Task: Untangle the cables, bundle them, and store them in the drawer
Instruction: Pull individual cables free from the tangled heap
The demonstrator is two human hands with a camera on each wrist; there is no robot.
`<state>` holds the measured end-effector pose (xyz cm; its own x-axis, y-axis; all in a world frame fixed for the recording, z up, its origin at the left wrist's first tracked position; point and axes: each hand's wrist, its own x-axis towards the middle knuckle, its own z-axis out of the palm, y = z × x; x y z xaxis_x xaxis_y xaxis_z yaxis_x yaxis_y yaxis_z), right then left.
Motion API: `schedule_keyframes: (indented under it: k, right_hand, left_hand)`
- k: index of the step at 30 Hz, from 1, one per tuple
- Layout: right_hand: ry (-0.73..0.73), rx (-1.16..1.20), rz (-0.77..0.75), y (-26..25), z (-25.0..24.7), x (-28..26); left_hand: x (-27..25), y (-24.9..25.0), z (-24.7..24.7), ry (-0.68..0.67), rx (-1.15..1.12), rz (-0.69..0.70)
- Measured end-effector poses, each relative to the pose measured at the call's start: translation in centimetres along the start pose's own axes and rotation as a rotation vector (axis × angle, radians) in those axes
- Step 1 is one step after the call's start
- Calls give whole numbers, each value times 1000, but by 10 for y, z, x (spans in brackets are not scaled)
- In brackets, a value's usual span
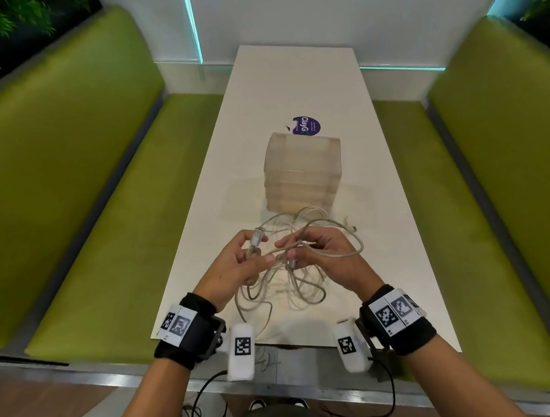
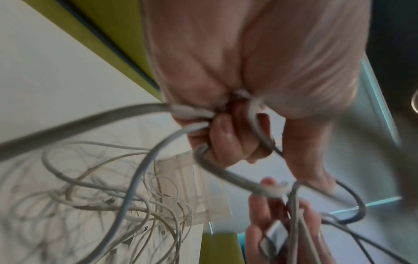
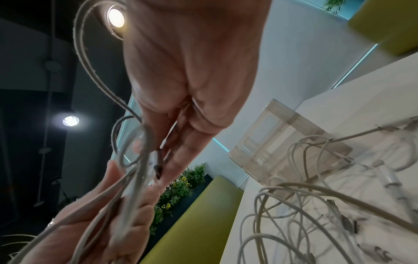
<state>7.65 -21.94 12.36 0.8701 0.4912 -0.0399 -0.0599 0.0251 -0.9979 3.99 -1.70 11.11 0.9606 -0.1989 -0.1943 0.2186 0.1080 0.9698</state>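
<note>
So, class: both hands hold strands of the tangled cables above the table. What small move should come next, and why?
Probably draw the plug end in the left hand back through the loop the right hand pinches. The cables are unsorted on the table, and the drawer unit looks shut.

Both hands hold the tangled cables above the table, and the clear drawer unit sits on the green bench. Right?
Not quite. The drawer unit stands on the white table, just beyond the cables, as the head view shows. The left hand and right hand do hold them.
</note>
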Motion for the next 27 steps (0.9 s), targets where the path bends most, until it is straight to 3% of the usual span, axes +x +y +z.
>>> schedule_keyframes:
  k: [4,7,12,19,22,27]
  right_hand:
    - [-73,-34,102,8,1,-4]
    - [-116,-14,159,21,0,-9]
    - [-267,-302,87,56,7,-24]
    - [-430,-699,82,95,21,-36]
    - [-600,-868,209,107,26,-40]
    - [-614,-856,296,101,17,-40]
  left_hand:
    - [-3,-6,-6,19,-67,82]
    - [-5,-6,-14,100,-237,138]
    - [-6,-4,-16,219,-199,138]
    - [-7,-9,-5,212,-181,115]
    - [-6,-7,-5,231,-210,107]
    - [-5,-3,-11,214,-234,130]
